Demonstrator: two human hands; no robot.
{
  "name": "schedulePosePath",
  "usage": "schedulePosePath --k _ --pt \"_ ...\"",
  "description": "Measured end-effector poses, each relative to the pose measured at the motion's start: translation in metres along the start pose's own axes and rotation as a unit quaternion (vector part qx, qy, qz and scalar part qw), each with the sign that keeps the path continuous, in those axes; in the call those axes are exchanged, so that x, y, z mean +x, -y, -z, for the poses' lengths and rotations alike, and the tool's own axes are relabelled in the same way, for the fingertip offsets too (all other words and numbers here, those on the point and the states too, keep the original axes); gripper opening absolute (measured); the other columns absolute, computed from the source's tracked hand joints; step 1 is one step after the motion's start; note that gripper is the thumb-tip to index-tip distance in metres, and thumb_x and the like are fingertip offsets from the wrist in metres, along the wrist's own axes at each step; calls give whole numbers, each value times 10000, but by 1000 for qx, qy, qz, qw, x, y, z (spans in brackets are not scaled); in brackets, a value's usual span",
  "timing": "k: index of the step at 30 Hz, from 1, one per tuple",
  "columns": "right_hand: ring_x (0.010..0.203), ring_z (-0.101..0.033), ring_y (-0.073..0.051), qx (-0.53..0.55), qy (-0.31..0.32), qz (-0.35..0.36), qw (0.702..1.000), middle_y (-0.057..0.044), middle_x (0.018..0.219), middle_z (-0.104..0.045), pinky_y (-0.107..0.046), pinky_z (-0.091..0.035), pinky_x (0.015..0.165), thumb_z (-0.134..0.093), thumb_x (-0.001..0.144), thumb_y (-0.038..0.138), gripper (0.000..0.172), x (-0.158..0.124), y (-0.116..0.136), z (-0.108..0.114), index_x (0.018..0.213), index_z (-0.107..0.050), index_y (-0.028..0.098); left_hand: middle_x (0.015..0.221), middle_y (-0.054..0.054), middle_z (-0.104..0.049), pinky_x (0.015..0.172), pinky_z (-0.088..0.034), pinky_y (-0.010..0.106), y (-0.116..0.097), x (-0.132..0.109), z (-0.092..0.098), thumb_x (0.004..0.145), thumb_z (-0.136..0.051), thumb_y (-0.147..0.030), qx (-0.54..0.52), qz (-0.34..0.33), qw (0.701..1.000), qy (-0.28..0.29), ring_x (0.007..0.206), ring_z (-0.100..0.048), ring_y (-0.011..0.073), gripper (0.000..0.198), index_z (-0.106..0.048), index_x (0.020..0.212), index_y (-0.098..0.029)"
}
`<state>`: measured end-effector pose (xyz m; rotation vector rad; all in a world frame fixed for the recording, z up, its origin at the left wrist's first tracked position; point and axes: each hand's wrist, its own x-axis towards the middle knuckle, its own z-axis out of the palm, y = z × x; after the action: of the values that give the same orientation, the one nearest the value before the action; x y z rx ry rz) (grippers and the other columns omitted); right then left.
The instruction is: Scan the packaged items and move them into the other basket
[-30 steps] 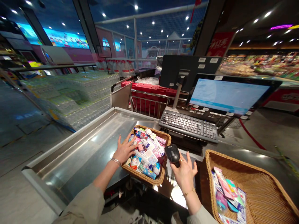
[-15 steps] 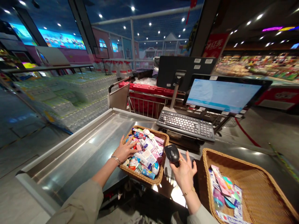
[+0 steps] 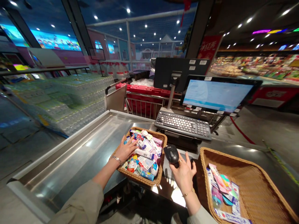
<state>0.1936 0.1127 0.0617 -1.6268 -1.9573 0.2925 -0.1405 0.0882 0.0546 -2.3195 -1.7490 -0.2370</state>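
Head view: left hand [image 3: 126, 149] lies spread, palm down, on small retail packets [image 3: 144, 152] in a wicker basket [image 3: 149, 131].
Right hand [image 3: 183, 180]: holds a black handheld barcode scanner [image 3: 172, 154] upright, fingers partly spread.
Hands: well apart, the basket's right rim between them, the scanner just beside that rim.
Axis: the basket's long side runs away from the person; the left hand is nearer the packets.
Around: a second wicker basket [image 3: 233, 158] with packets, to the right; a keyboard [image 3: 182, 124] and monitor [image 3: 216, 95] ahead; a stainless steel counter [image 3: 70, 155] to the left.

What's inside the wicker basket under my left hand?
The wicker basket is heaped with small colourful packets and boxes; the left hand is spread over them. The basket's bottom and any deeper items are hidden.
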Motion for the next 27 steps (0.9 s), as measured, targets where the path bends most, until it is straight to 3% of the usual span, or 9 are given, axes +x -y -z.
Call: schedulePosePath --k 9,14,22,27 --pt "1400 -289 -307 -5 -15 -2 1000 -53 1293 -626 -572 -100 1106 -492 756 311 334 -1 0 3 1012 -692 232 1469 48 -478 1103 44 743 -21 28 -5 859 -601 -322 13 69 997 -29 1431 -288 338 262 -662 1114 -311" --pt "1409 -277 -300 -4 -15 -5 1000 -37 1313 -613 -566 -94 1114 -496 766 313 349 -4 -3 5 1049 -685 239 1501 50 -431 1102 37 747 -36 34 -9 822 -649 -322 8 52 998 -36 1435 -275 343 380 -614 1201 -341" --pt "1410 -281 -307 -24 -23 -1 999 -37 1311 -614 -582 -131 1101 -508 771 290 324 -8 -8 5 1039 -687 256 1436 -14 -521 1123 95 695 -38 37 -13 879 -558 -264 -9 24 999 -46 1421 -312 326 200 -665 1036 -324" --pt "1413 -278 -303 -24 -17 -3 1000 -28 1318 -610 -582 -119 1105 -508 780 300 316 -8 -7 8 1037 -687 257 1413 17 -545 1096 107 724 -36 37 -13 878 -556 -249 -3 6 998 -57 1403 -351 317 179 -668 1013 -286"
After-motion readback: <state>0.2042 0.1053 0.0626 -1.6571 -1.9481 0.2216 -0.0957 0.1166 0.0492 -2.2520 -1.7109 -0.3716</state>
